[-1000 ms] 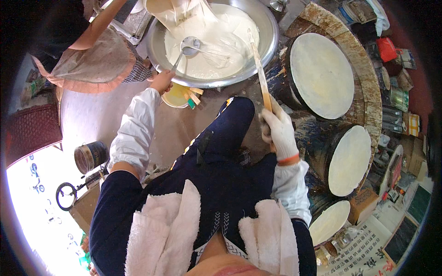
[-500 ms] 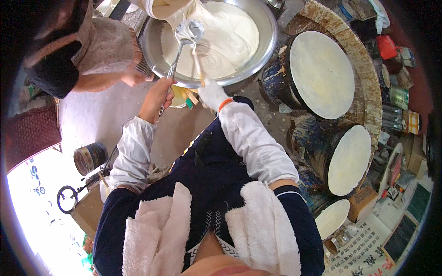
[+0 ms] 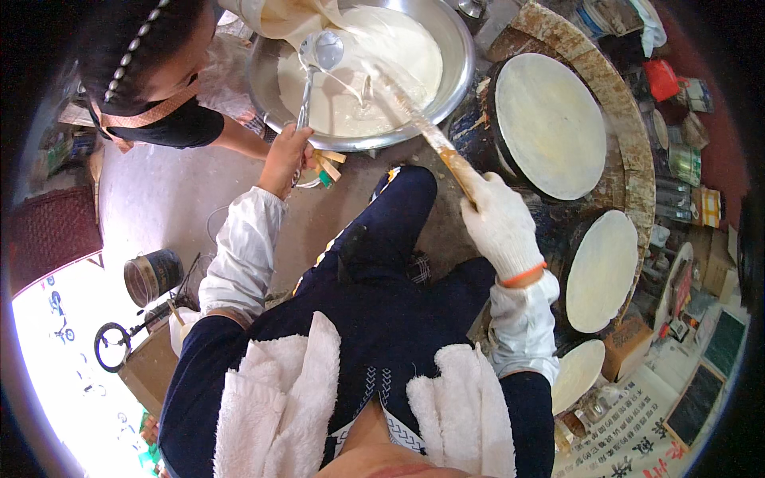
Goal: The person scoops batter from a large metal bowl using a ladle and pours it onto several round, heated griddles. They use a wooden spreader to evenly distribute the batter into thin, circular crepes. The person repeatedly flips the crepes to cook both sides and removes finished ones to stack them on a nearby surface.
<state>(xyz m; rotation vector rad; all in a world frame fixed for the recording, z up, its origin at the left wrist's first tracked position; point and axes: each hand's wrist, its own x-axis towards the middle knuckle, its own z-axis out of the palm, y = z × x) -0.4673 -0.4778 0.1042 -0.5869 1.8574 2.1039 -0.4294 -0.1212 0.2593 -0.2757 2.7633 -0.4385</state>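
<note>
My left hand (image 3: 285, 163) is closed round the handle of a metal ladle (image 3: 322, 51). The ladle's bowl, smeared with batter, is over the creamy white batter (image 3: 406, 52) in a wide metal basin (image 3: 460, 80). On my right hand (image 3: 502, 227) is a white knit glove, and its fingers wrap round a wooden stick (image 3: 443, 147). The stick slants up and left across the basin's rim; its batter-coated far end is blurred over the batter. At the basin's far left, a pale container (image 3: 279, 17) tips thick batter in.
On the right stand several drum-shaped stoves with round plates, the largest plate (image 3: 550, 126) covered by a pale layer. A curved worn ledge (image 3: 637, 159) runs behind them. A co-worker (image 3: 171, 119) leans in at the left. A dark bucket (image 3: 154, 275) stands lower left.
My right hand has swung right and nearer, away from the basin, with the wooden stick. The ladle has shifted slightly. The co-worker's head has come into view at the upper left.
</note>
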